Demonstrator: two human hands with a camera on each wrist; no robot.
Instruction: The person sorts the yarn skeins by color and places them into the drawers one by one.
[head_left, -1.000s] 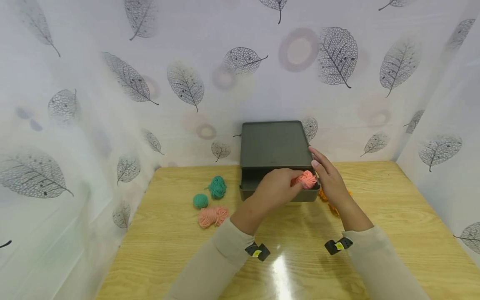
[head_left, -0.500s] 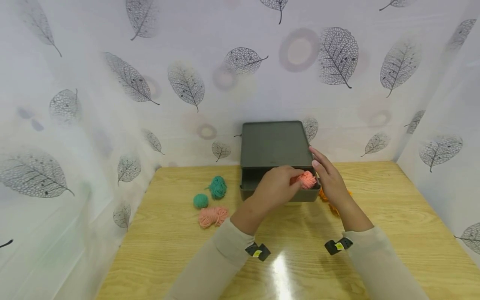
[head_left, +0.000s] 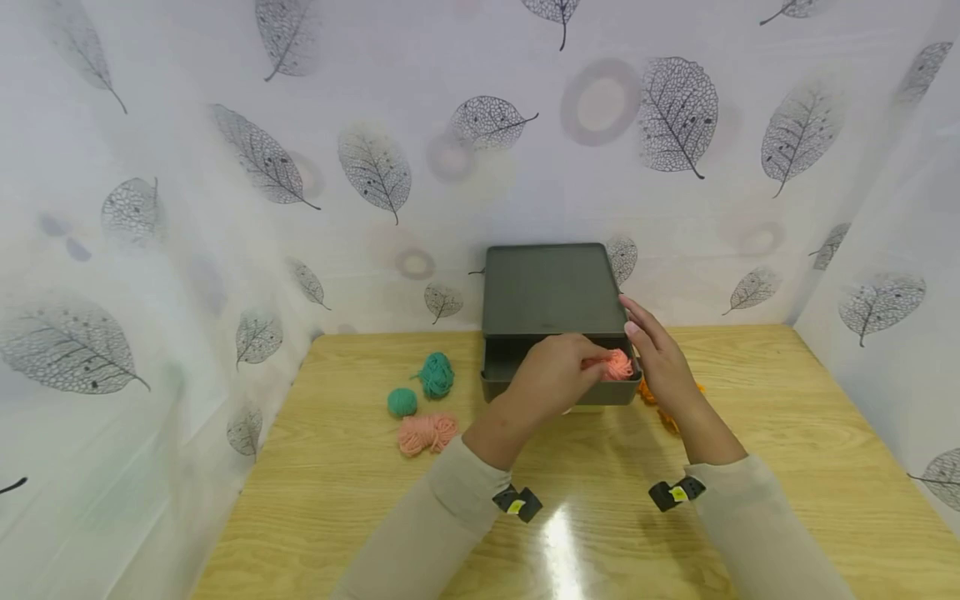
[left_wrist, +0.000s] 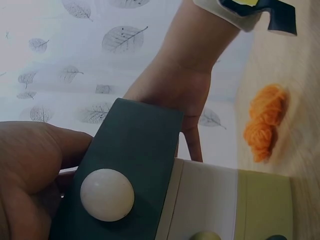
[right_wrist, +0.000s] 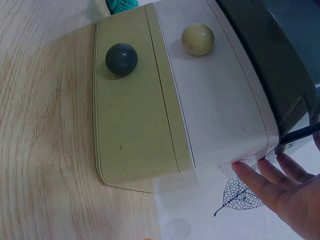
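A small drawer cabinet with a dark grey-green top stands against the back wall covering. Its dark top drawer is pulled out. My left hand reaches over the drawer front and pinches a coral-pink ball of yarn at the drawer's right end. The left wrist view shows the drawer's dark front with a white round knob; the yarn is hidden there. My right hand rests along the cabinet's right side, fingers extended. In the right wrist view, its fingertips touch the side near the pale middle drawer.
Left of the cabinet lie two green yarn balls and a light pink yarn skein. Orange yarn lies on the wooden table to the right. Below sits a yellow-green bottom drawer with a dark knob.
The coral-pink yarn ball has shifted slightly down and to the right inside the drawer, with my left fingers following it. My right hand stays at the cabinet's side.
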